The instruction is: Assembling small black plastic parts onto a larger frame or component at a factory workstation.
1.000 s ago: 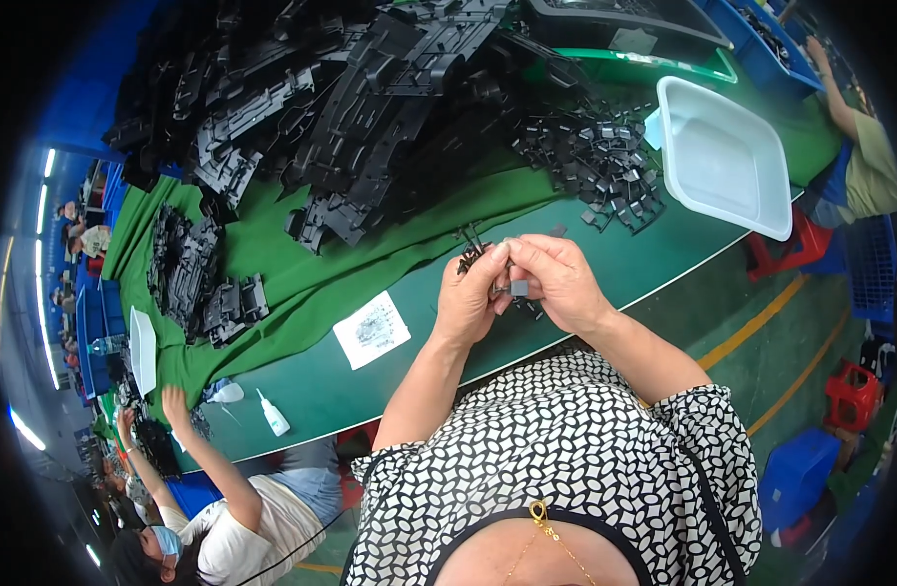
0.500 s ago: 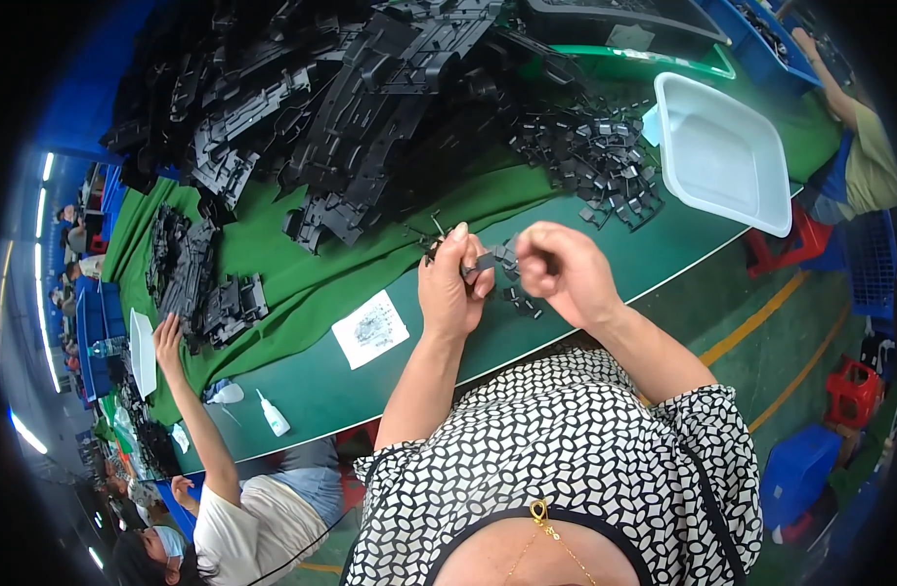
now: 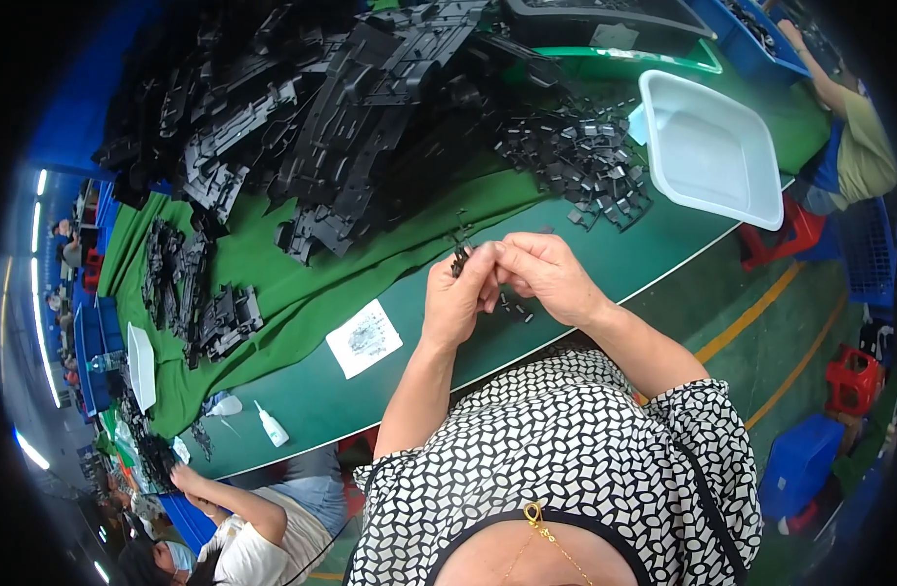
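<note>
My left hand (image 3: 458, 298) and my right hand (image 3: 546, 278) meet above the green table (image 3: 370, 391), fingertips pressed together. Between them they pinch a small black plastic part (image 3: 460, 259) that sticks out at the top of my left fingers. A few small black pieces (image 3: 517, 313) lie on the table just under my hands. A heap of small black clips (image 3: 580, 161) lies beyond my right hand.
Large black moulded frames (image 3: 312, 127) are piled across the back on a green cloth (image 3: 273, 283). A white tray (image 3: 712, 151) stands at the right. A paper label (image 3: 365, 339) and a small white bottle (image 3: 271, 425) lie at the left. Another person's arms (image 3: 224, 498) work at lower left, another person (image 3: 859, 137) sits at far right.
My hands, slightly apart half a second ago, have come together again on the small black part. The person at lower left has lowered the raised arm.
</note>
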`<act>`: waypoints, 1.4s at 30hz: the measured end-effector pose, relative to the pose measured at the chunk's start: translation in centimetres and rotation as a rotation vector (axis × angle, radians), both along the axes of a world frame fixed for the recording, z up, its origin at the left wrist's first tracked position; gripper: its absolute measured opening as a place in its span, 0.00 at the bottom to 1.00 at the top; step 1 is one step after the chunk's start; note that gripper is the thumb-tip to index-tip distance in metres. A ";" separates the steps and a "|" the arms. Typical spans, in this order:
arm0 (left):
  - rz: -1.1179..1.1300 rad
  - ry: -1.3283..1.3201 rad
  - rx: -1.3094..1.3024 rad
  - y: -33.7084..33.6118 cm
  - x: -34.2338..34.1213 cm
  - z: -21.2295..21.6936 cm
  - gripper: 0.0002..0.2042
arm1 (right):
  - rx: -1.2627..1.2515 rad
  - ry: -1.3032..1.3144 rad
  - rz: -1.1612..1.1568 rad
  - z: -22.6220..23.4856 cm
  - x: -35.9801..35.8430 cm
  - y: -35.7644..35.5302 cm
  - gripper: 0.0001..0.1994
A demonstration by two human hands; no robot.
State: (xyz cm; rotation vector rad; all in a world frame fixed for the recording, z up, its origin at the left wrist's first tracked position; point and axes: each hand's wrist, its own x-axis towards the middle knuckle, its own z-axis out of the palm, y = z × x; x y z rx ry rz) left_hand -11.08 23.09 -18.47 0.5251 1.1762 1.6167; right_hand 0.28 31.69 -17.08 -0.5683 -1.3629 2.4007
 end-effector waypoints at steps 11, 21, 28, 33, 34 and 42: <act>0.056 -0.690 0.269 0.0 -0.5 0.8 0.17 | -0.658 0.377 -0.140 -1.3 0.1 0.2 0.13; 0.099 -0.340 0.247 -0.2 -1.1 0.0 0.10 | 1.077 -0.027 -0.285 -0.3 -0.5 1.0 0.07; 0.129 -0.351 0.227 0.0 -1.0 0.3 0.11 | 1.458 -0.401 -0.450 -1.7 2.2 6.7 0.10; 0.094 -0.370 0.235 0.2 -1.0 -0.1 0.15 | 1.635 -0.477 -0.413 -2.0 1.9 7.2 0.10; 0.110 -0.356 0.200 0.2 -0.9 0.1 0.19 | 1.639 -0.451 -0.419 -2.4 2.0 7.4 0.08; -0.002 -0.138 0.000 0.4 -0.3 0.0 0.21 | 0.780 -0.221 -0.117 2.0 1.8 3.9 0.04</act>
